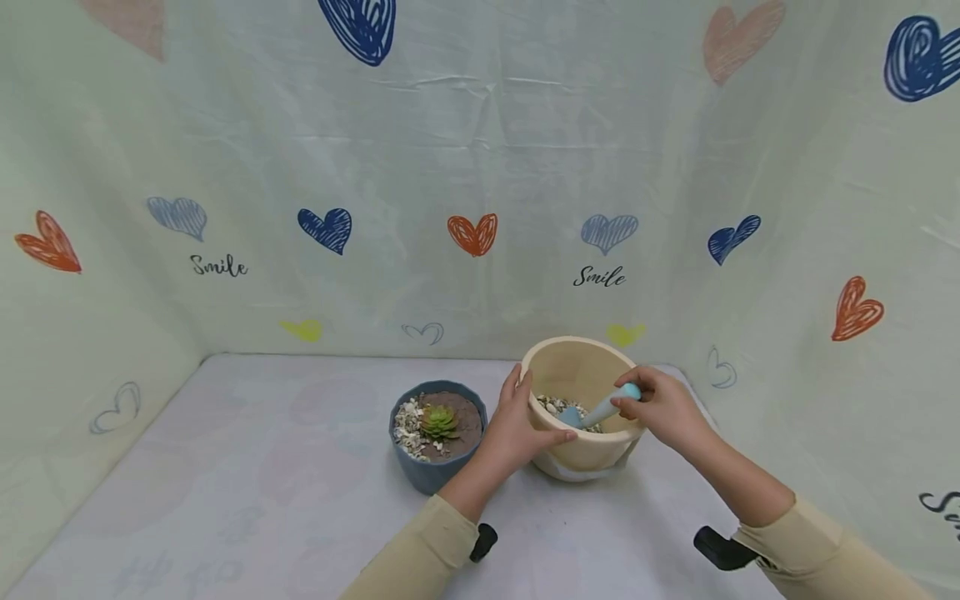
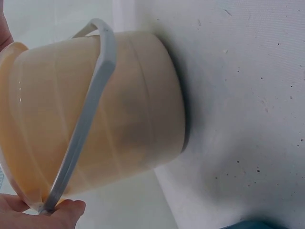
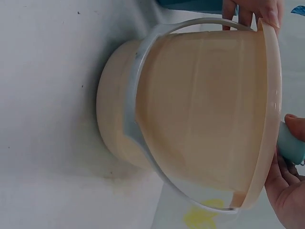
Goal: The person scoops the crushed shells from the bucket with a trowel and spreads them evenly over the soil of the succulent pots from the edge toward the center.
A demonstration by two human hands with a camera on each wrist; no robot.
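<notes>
a pale backdrop printed with coloured hearts rises behind the whitish tabletop

You are at a small booth hung with printed pale sheeting, which rises behind the surface and along both sides of you. Sketchy hearts in red, navy, light blue, pink and yellow cover it, and you can read "Smile" lettering between them, so it looks more like a decorated corner than a lab or workshop. Your surface is pale with faint printed shapes. The succulent in its blue-grey pot and the cream bucket lend your booth a homely, gardening air. You cannot tell what building lies beyond the sheeting.
</notes>
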